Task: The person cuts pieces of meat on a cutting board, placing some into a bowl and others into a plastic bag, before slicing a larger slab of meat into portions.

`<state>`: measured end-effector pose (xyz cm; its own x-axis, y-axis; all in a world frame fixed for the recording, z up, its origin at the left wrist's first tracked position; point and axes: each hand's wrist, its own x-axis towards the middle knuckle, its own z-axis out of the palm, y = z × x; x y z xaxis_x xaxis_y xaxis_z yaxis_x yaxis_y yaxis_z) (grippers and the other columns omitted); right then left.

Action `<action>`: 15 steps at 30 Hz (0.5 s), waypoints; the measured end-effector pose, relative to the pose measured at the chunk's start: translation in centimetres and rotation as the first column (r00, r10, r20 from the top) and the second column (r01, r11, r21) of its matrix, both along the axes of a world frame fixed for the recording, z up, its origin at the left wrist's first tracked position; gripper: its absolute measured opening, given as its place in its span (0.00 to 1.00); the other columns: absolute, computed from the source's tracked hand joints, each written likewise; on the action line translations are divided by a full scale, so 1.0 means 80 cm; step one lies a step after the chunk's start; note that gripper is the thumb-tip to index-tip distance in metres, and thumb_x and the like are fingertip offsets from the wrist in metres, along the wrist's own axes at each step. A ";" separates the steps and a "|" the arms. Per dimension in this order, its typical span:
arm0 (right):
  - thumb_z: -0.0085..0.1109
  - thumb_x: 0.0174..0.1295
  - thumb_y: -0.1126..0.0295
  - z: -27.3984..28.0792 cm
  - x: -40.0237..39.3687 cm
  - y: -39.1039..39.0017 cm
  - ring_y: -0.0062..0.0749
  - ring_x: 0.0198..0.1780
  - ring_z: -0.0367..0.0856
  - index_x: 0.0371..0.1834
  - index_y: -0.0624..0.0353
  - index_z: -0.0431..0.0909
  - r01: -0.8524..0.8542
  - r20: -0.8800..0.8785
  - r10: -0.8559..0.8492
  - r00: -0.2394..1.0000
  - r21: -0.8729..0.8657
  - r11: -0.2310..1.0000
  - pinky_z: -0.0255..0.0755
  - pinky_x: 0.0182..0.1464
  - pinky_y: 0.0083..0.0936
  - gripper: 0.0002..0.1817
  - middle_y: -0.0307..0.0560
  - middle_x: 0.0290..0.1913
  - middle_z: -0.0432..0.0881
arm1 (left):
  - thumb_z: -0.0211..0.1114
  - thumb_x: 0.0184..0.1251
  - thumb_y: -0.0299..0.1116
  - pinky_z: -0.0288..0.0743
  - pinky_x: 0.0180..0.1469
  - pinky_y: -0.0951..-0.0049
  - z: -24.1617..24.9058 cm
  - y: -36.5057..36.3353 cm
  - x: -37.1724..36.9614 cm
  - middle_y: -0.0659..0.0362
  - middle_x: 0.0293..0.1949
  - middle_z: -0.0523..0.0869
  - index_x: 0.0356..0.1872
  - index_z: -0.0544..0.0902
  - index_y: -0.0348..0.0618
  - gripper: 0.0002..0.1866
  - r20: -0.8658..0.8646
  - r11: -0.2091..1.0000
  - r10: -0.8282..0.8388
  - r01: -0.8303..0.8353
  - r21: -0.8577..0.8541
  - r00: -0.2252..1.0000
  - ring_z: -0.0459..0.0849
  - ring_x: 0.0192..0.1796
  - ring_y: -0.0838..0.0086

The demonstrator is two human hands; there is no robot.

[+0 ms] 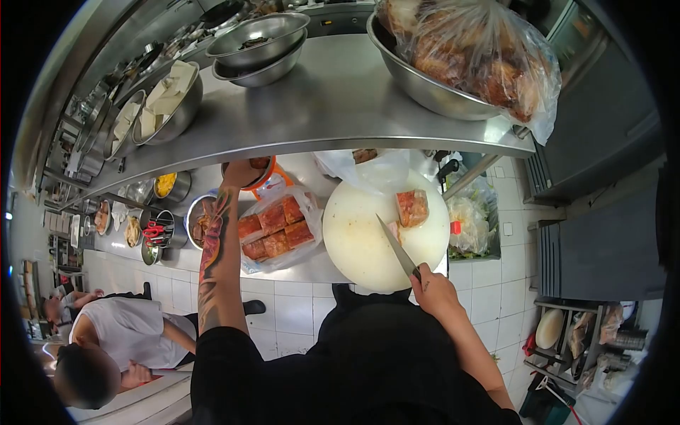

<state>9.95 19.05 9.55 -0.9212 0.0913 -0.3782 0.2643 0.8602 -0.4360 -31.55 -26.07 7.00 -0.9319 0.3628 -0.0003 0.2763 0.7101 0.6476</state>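
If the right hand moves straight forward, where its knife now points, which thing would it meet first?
Probably the plastic bag at the far edge of the round board: the knife in the right hand points toward it across the board. How high the knife sits is unclear.

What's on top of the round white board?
On the white board sit a meat chunk and a small scrap; the right hand holds a knife over the board. A plastic bag covers part of the far edge, hiding whatever's underneath.

Bright, fisheye-bent edges — black corners, glare on shelf (333, 106)
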 end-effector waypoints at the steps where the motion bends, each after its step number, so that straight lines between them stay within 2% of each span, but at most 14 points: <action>1: 0.57 0.82 0.58 0.001 -0.002 -0.001 0.70 0.37 0.90 0.52 0.63 0.74 -0.001 0.005 0.001 1.000 0.000 1.000 0.82 0.43 0.62 0.16 0.67 0.32 0.89 | 0.78 0.59 0.27 0.88 0.55 0.67 0.000 0.000 0.001 0.55 0.53 0.96 0.56 0.90 0.40 0.21 -0.001 1.000 -0.004 0.004 0.013 1.000 0.94 0.53 0.66; 5: 0.57 0.83 0.58 0.004 -0.005 -0.003 0.71 0.38 0.90 0.52 0.63 0.73 -0.005 0.025 0.005 1.000 0.004 1.000 0.82 0.44 0.61 0.16 0.67 0.33 0.89 | 0.78 0.59 0.27 0.88 0.56 0.67 0.002 0.000 0.006 0.55 0.54 0.96 0.56 0.91 0.41 0.21 -0.005 0.999 -0.009 0.009 0.038 1.000 0.95 0.53 0.65; 7: 0.57 0.83 0.58 0.002 -0.004 -0.002 0.71 0.38 0.90 0.52 0.63 0.73 -0.006 0.019 0.006 1.000 0.002 1.000 0.82 0.44 0.61 0.16 0.67 0.33 0.89 | 0.79 0.58 0.27 0.87 0.61 0.67 0.000 -0.006 0.001 0.55 0.54 0.95 0.60 0.89 0.42 0.25 0.013 0.999 -0.028 0.028 -0.026 1.000 0.94 0.57 0.64; 9: 0.56 0.83 0.58 0.000 -0.004 -0.002 0.71 0.37 0.90 0.52 0.63 0.73 -0.005 0.014 0.005 1.000 0.000 1.000 0.82 0.43 0.61 0.16 0.67 0.32 0.89 | 0.80 0.58 0.28 0.86 0.62 0.66 -0.032 -0.032 -0.024 0.54 0.55 0.95 0.61 0.89 0.42 0.27 0.033 0.999 -0.032 0.033 -0.040 0.999 0.94 0.58 0.63; 11: 0.59 0.82 0.58 -0.001 -0.003 -0.002 0.71 0.37 0.89 0.53 0.62 0.74 0.010 0.009 -0.010 1.000 -0.004 1.000 0.81 0.43 0.62 0.16 0.67 0.32 0.89 | 0.81 0.57 0.30 0.86 0.64 0.64 -0.039 -0.036 -0.029 0.52 0.55 0.95 0.63 0.88 0.42 0.29 0.053 0.998 -0.035 0.038 -0.055 0.998 0.93 0.60 0.61; 13: 0.59 0.82 0.58 -0.002 -0.003 -0.003 0.71 0.38 0.89 0.54 0.62 0.74 0.012 0.008 -0.012 1.000 -0.005 1.000 0.81 0.44 0.62 0.16 0.67 0.32 0.89 | 0.82 0.57 0.34 0.84 0.66 0.61 -0.018 -0.023 -0.015 0.50 0.56 0.94 0.64 0.87 0.42 0.31 0.159 0.997 -0.034 0.023 0.073 0.987 0.92 0.61 0.57; 14: 0.58 0.82 0.58 -0.002 -0.002 -0.003 0.71 0.38 0.89 0.54 0.62 0.74 0.012 0.006 -0.012 1.000 -0.005 1.000 0.81 0.44 0.62 0.16 0.67 0.33 0.89 | 0.82 0.57 0.34 0.84 0.66 0.61 -0.019 -0.019 -0.014 0.50 0.56 0.94 0.64 0.87 0.42 0.31 0.160 0.997 -0.035 0.023 0.073 0.987 0.92 0.61 0.57; 15: 0.58 0.82 0.58 -0.001 -0.002 -0.003 0.71 0.38 0.89 0.54 0.62 0.74 0.012 0.007 -0.012 1.000 -0.004 1.000 0.81 0.44 0.62 0.16 0.67 0.33 0.89 | 0.82 0.56 0.35 0.84 0.64 0.61 -0.023 -0.016 -0.014 0.49 0.56 0.94 0.64 0.86 0.41 0.31 -0.014 0.997 -0.059 0.058 -0.044 0.998 0.92 0.61 0.58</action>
